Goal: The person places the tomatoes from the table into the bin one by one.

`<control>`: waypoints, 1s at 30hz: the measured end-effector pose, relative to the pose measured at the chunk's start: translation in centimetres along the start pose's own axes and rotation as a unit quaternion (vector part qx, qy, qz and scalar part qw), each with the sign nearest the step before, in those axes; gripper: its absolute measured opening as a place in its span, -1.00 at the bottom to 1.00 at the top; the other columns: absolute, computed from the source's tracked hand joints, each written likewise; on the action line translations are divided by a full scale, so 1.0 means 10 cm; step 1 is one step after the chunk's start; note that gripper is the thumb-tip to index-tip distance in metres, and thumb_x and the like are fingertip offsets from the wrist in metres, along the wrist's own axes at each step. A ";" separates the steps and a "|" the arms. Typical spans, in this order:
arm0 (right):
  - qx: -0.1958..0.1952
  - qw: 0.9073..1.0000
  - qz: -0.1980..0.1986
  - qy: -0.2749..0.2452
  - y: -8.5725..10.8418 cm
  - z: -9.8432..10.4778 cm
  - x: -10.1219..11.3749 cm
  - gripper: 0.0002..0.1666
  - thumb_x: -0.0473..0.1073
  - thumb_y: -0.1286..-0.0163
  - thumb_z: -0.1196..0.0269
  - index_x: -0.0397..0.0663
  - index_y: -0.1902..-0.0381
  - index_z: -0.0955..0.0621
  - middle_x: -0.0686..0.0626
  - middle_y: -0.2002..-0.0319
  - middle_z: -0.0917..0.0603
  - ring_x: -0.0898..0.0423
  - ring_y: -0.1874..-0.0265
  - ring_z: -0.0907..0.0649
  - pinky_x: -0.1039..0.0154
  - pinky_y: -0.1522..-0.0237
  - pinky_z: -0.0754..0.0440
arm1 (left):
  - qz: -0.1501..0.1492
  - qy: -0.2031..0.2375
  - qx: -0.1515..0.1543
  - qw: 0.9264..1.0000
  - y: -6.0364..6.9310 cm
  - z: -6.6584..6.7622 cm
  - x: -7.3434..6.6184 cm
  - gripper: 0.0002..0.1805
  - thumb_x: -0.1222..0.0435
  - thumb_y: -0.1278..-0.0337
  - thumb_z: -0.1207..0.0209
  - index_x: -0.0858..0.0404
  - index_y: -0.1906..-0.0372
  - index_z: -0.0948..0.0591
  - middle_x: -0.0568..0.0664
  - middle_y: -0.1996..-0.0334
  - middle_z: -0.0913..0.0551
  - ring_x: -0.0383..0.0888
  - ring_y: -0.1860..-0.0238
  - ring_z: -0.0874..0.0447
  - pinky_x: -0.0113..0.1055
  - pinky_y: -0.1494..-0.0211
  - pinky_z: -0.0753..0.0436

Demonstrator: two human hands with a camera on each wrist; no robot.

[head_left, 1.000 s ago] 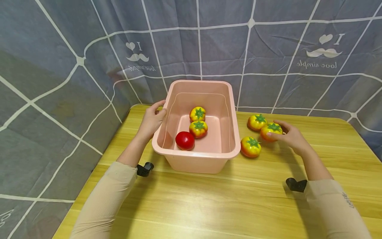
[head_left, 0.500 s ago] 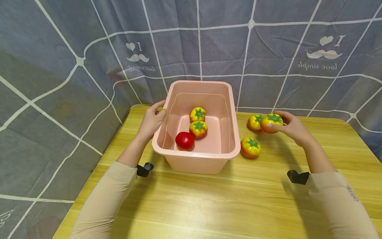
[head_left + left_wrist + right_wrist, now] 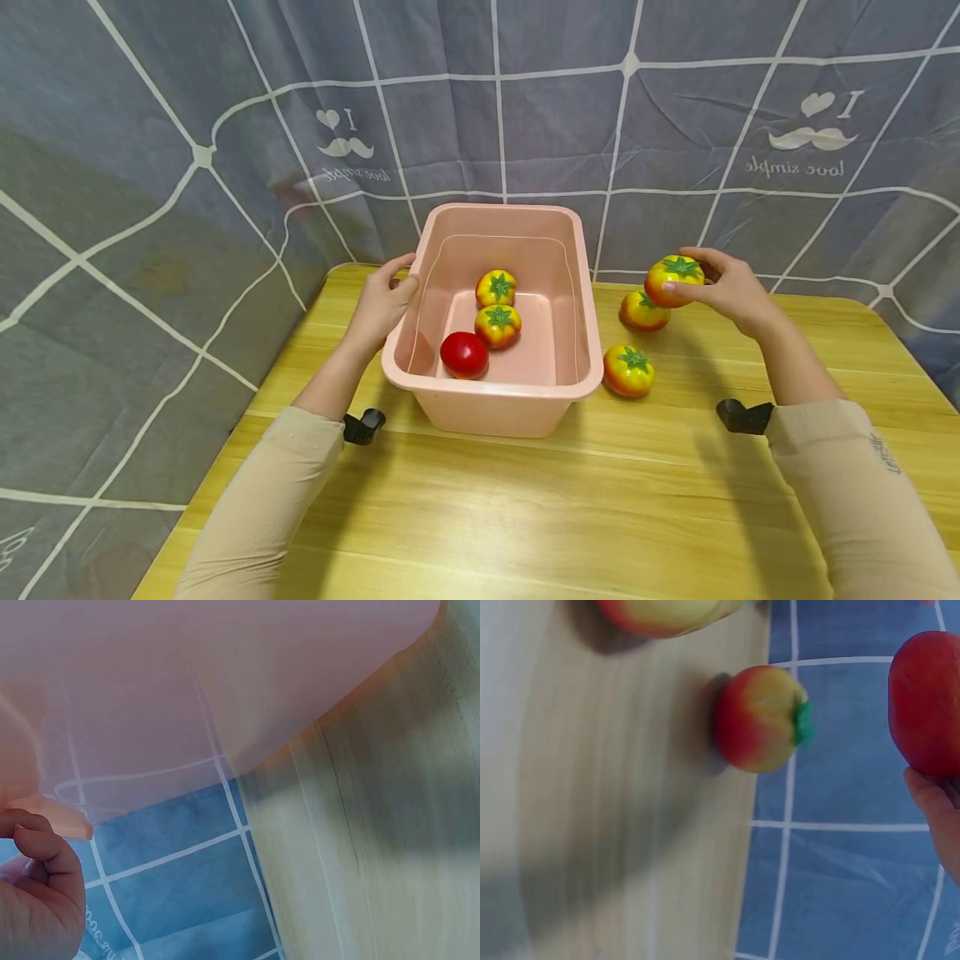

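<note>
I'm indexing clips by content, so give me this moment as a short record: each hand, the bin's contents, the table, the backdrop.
Left hand: holds the pink bin by its left rim
Right hand: grips a yellow-and-red tomato, off the table
In bin: rear tomato and middle tomato, both green-topped; smooth red round item nearest the person, no leaf top showing
On table: far tomato and near tomato, right of the bin
Backdrop: grey-blue curtain with white grid lines
</note>
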State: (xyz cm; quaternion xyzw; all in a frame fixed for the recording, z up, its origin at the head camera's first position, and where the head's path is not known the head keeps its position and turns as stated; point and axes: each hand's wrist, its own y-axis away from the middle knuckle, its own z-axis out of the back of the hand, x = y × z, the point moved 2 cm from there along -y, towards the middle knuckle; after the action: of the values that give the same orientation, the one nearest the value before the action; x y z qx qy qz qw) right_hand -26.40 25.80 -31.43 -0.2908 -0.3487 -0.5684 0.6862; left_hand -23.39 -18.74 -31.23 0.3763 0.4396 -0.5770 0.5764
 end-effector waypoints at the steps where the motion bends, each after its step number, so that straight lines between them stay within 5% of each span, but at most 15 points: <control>1: -0.001 1.000 -0.002 0.002 -0.02 0.01 0.03 -0.14 -0.11 -0.41 -0.28 -0.33 -0.49 -0.19 -0.37 -0.31 -0.34 0.30 0.04 -0.43 0.63 0.16 -0.46 | -0.001 -0.002 -0.001 1.000 0.00 0.00 0.00 -0.46 0.31 -0.39 0.01 0.34 -0.43 -0.37 0.22 0.28 -0.56 -0.19 0.38 -0.52 -0.51 0.31 -0.57; 30: -0.007 0.998 0.053 0.012 -0.38 -0.17 0.84 -0.16 0.01 -0.33 -0.32 -0.25 -0.44 -0.31 -0.25 -0.23 -0.45 0.00 -0.04 -0.48 0.49 0.06 -0.47 | -0.005 -0.003 0.003 1.000 0.02 0.01 0.01 -0.46 0.31 -0.43 0.01 0.34 -0.45 -0.35 0.27 0.21 -0.55 -0.20 0.35 -0.51 -0.53 0.32 -0.57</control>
State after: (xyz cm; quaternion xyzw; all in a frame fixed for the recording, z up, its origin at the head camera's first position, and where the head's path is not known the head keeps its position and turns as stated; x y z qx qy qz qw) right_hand -29.00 18.90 -25.63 -0.3066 -0.3206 -0.5369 0.7176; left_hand -23.16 -18.87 -31.27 0.3740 0.4381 -0.5824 0.5736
